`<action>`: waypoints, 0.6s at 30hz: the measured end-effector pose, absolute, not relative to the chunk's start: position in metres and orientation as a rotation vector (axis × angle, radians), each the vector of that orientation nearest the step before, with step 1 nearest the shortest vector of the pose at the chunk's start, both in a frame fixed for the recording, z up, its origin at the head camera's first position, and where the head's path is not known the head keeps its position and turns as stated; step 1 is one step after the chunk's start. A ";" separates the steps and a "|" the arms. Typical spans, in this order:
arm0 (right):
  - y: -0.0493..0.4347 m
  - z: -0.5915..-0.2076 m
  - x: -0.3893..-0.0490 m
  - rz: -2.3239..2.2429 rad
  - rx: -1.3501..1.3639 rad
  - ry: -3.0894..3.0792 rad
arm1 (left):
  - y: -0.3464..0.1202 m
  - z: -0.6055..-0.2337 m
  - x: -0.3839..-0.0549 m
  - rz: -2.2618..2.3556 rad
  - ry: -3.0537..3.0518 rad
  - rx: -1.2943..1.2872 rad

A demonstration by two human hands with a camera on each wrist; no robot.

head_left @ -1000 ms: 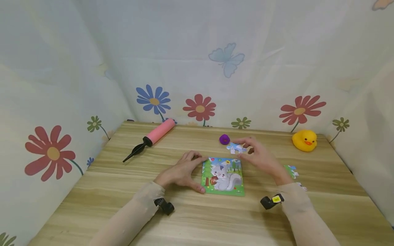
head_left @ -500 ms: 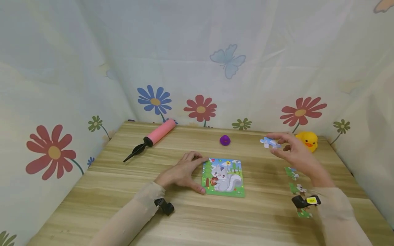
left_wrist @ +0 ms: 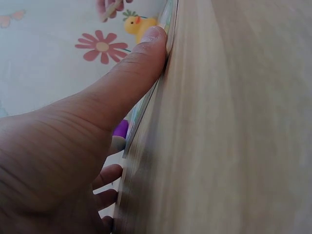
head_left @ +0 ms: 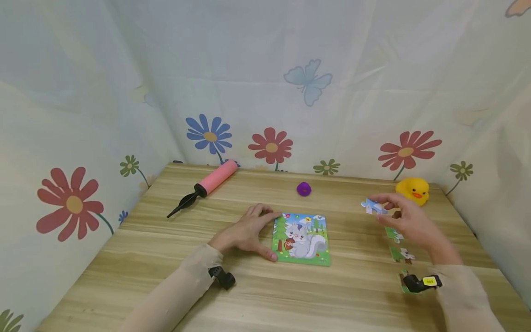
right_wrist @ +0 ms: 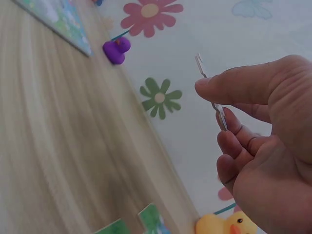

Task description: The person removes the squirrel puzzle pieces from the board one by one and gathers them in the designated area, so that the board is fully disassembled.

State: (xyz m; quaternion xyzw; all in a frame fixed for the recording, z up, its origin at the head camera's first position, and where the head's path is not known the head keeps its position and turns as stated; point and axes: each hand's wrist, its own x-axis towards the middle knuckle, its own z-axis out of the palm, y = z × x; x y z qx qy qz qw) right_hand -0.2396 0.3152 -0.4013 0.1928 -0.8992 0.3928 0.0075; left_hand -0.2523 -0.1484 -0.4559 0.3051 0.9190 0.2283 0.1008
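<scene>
On the table lies a square squirrel picture board (head_left: pixel 302 240). My left hand (head_left: pixel 244 233) rests at its left side, fingers spread, with thumb and index finger touching its edge; in the left wrist view the thumb (left_wrist: pixel 131 73) lies along the board's edge. My right hand (head_left: pixel 410 221) pinches a blue-and-white jigsaw piece (head_left: pixel 372 205) between thumb and fingers. In the right wrist view this piece (right_wrist: pixel 219 116) is held edge-on, above the wooden tabletop. Several green jigsaw pieces (head_left: pixel 399 254) lie in a column below that hand, the nearest partly hidden by the wrist camera.
A yellow rubber duck (head_left: pixel 414 190) sits at the back right, just behind my right hand. Near the back middle is a small purple duck (right_wrist: pixel 116 50). A pink balloon pump (head_left: pixel 217 177) with a black nozzle lies at the back left. Flowered cloth encloses the table.
My right hand has carried the blue-and-white piece from beside the purple duck to the right, then slightly nearer to me, above the green pieces. My left hand has stayed put.
</scene>
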 end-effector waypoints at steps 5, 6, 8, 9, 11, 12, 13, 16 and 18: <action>0.321 -0.417 -0.243 1.229 0.633 -2.825 | -0.148 -0.456 -0.253 0.678 2.712 0.910; 0.322 -0.419 -0.244 1.221 0.631 -2.836 | -0.148 -0.456 -0.253 0.678 2.710 0.911; 0.323 -0.424 -0.246 1.220 0.637 -2.854 | -0.148 -0.457 -0.254 0.674 2.709 0.917; 0.323 -0.427 -0.247 1.218 0.644 -2.857 | -0.148 -0.457 -0.254 0.673 2.706 0.917; 0.323 -0.431 -0.248 1.222 0.653 -2.866 | -0.149 -0.458 -0.254 0.671 2.708 0.913; 0.323 -0.433 -0.249 1.230 0.653 -2.869 | -0.149 -0.458 -0.254 0.669 2.710 0.912; 0.323 -0.434 -0.249 1.233 0.658 -2.875 | -0.149 -0.458 -0.254 0.667 2.712 0.911; 0.322 -0.439 -0.250 1.231 0.649 -2.892 | -0.150 -0.458 -0.254 0.657 2.718 0.907; 0.322 -0.442 -0.250 1.222 0.653 -2.905 | -0.149 -0.458 -0.255 0.655 2.717 0.907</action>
